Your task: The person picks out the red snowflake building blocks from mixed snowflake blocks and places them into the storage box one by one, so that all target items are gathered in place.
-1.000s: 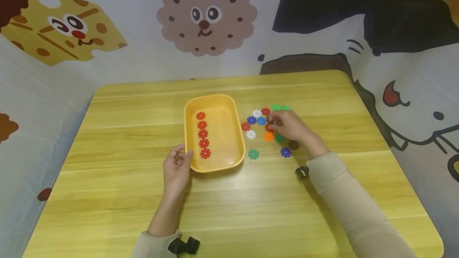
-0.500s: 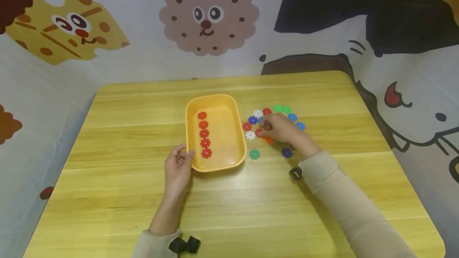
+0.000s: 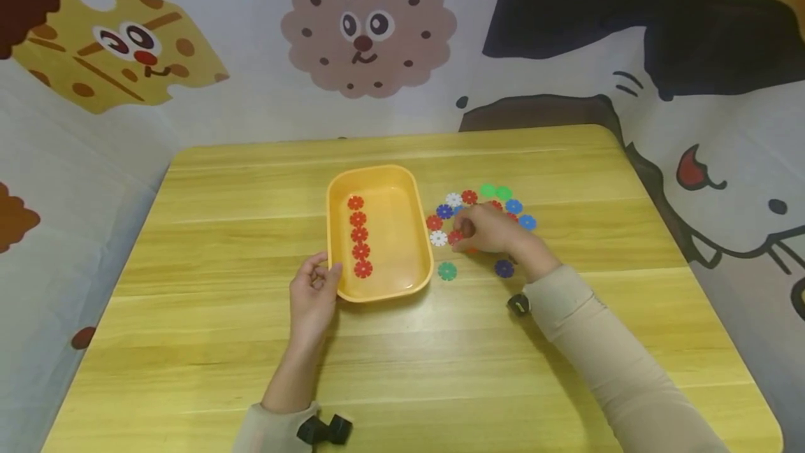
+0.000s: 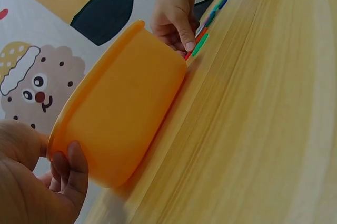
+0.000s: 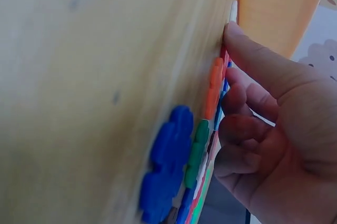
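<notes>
Fingers (image 5: 243, 129) of right hand (image 3: 493, 229) curled at red disc (image 3: 454, 238), pinch unclear; tray (image 3: 396, 236) leftward, past white disc (image 3: 435, 238); left hand (image 3: 313, 303) grips its near-left rim.

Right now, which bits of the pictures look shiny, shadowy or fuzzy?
Head view: a little shine on the yellow tray and a soft shadow on the table beside the right sleeve; left wrist view: a grayish shadow on the table by the tray's lower end; right wrist view: the table looks dim, its grain blurry.
</notes>
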{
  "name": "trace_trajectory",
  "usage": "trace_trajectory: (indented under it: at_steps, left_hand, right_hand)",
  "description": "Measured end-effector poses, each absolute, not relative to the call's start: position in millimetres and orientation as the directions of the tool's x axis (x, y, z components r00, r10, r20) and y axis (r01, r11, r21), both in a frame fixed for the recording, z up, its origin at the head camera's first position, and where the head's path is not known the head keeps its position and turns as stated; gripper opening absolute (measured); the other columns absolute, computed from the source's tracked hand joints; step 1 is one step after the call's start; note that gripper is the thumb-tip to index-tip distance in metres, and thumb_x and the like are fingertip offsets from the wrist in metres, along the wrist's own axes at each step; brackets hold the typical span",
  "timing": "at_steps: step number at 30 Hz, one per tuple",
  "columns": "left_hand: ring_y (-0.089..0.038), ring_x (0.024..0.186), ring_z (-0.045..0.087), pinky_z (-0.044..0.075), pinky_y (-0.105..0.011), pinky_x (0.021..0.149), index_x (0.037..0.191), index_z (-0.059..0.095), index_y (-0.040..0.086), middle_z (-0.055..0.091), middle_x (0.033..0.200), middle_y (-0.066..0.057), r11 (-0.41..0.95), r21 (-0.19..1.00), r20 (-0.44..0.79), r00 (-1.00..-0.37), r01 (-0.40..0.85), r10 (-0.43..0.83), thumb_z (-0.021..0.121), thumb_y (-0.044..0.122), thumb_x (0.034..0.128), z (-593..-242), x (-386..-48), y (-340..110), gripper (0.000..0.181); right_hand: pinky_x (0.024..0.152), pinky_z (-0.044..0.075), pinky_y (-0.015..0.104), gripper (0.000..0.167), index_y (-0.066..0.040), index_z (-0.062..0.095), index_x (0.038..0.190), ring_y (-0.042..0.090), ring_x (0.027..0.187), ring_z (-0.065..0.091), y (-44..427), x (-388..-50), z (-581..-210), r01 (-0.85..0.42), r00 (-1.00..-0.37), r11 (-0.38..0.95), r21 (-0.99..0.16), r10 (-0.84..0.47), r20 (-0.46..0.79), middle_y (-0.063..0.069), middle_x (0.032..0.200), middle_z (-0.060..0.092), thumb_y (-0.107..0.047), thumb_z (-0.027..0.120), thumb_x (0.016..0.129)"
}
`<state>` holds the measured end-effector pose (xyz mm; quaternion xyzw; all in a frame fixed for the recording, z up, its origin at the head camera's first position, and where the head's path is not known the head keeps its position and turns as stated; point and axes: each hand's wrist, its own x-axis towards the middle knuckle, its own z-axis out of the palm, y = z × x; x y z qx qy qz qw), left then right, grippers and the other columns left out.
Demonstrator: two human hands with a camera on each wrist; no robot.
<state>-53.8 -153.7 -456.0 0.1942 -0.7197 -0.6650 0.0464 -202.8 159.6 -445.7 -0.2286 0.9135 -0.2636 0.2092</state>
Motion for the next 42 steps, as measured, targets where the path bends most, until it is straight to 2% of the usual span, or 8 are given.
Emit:
trace_trajectory:
  at_steps: [9,18,25,30,34,42]
  left_hand:
    - [-0.006,0.065,0.051,0.052,-0.018,0.054,0.130,0.057,0.000,0.051,0.092,-0.007,0.040,0.971,-0.208,-0.918,-0.235,-0.336,0.063,0.012,0.1010,-453.7,-54.0,-154.1,0.032]
    - [-0.009,0.066,0.052,0.052,-0.019,0.054,0.128,0.059,0.002,0.053,0.091,-0.008,0.053,0.971,-0.201,-0.915,-0.233,-0.349,0.063,0.011,0.1003,-454.1,-54.9,-152.4,0.029]
    - [-0.008,0.066,0.051,0.047,-0.017,0.052,0.128,0.060,0.000,0.054,0.091,-0.008,0.074,0.970,-0.192,-0.913,-0.233,-0.359,0.064,0.011,0.1000,-454.4,-54.3,-152.7,0.030]
    - [-0.009,0.065,0.050,0.046,-0.016,0.051,0.128,0.060,0.001,0.053,0.091,-0.009,0.077,0.971,-0.184,-0.916,-0.226,-0.356,0.063,0.011,0.1002,-455.6,-54.6,-153.6,0.030]
    - [-0.009,0.065,0.050,0.047,-0.017,0.052,0.128,0.059,0.002,0.053,0.091,-0.009,0.076,0.972,-0.184,-0.917,-0.224,-0.354,0.063,0.011,0.1004,-455.2,-54.7,-153.4,0.030]
    - [-0.010,0.066,0.052,0.050,-0.019,0.053,0.129,0.059,0.002,0.053,0.092,-0.009,0.077,0.966,-0.204,-0.911,-0.246,-0.359,0.063,0.013,0.1008,-453.2,-54.3,-153.0,0.031]
  right_hand:
    - [0.084,0.051,0.037,0.030,-0.011,0.065,0.103,0.024,0.093,0.053,158.7,-202.6,-444.0,-0.311,-0.789,0.724,-0.615,-0.557,-0.257,0.004,0.099,0.061,-0.020,0.085,0.083]
    - [0.073,0.051,0.035,0.031,-0.007,0.068,0.099,0.022,0.081,0.054,159.5,-201.2,-440.4,-0.301,-0.814,0.757,-0.579,-0.521,-0.258,0.005,0.086,0.062,-0.024,0.087,0.082]
    - [0.075,0.050,0.034,0.028,-0.010,0.062,0.097,0.022,0.085,0.052,158.1,-201.8,-443.1,-0.337,-0.790,0.726,-0.600,-0.565,-0.240,0.004,0.090,0.060,-0.017,0.084,0.083]
    - [0.076,0.052,0.036,0.032,-0.010,0.060,0.103,0.023,0.085,0.055,157.8,-202.6,-442.7,-0.345,-0.778,0.699,-0.626,-0.586,-0.226,0.005,0.092,0.062,-0.017,0.085,0.084]
    - [0.074,0.053,0.035,0.034,-0.009,0.065,0.109,0.022,0.083,0.057,160.3,-204.0,-444.4,-0.366,-0.754,0.672,-0.644,-0.619,-0.218,0.003,0.093,0.065,-0.015,0.086,0.083]
    - [0.063,0.051,0.031,0.025,-0.011,0.074,0.110,0.016,0.070,0.055,162.5,-204.5,-447.6,-0.427,-0.733,0.657,-0.622,-0.654,-0.188,-0.002,0.080,0.065,-0.016,0.082,0.087]
